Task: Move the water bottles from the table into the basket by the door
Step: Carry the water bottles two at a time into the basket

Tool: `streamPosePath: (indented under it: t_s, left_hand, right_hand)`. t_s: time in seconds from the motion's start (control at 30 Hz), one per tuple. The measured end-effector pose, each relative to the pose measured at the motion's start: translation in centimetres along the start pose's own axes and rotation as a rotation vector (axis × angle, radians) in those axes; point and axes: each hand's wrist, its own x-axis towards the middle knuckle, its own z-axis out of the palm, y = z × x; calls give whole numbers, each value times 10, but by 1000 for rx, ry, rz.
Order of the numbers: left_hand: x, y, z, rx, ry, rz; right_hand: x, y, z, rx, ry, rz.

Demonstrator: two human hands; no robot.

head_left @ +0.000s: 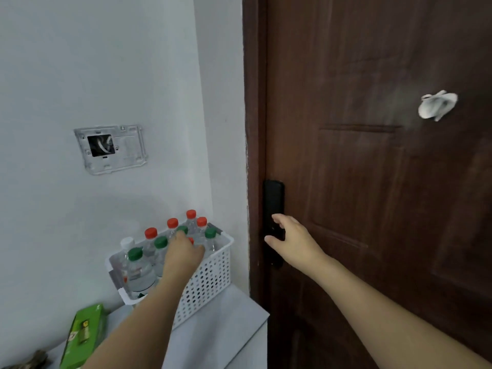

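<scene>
L hand [183, 253] is reaching into white basket [213, 278], lower centre of frame, fingers curling among capped water bottles [139, 270]. R hand [290, 239] is hovering w/ fingers spread at black door lock [273, 206], centre.

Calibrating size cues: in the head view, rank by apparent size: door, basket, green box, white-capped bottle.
1. Door
2. Basket
3. Green box, partly cropped and nearer the camera, so unsure against the basket
4. White-capped bottle, mostly hidden

Bottles [170, 243] crowding the basket [210, 275]; wall [106, 75] close behind.
</scene>
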Motion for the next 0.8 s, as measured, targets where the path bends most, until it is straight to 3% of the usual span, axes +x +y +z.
streamPosePath:
  t_s: [0.27,0.57,0.8]
  left_hand:
    - [-101,84,1,274,23,371]
    - [-215,140,31,280,-3,782]
    - [-267,172,49,263,-63,968]
  right_hand:
    - [-89,9,-65,-78,48,-37]
    - [-192,32,-127,-210,138,40]
    - [-261,36,-164,-326,260,176]
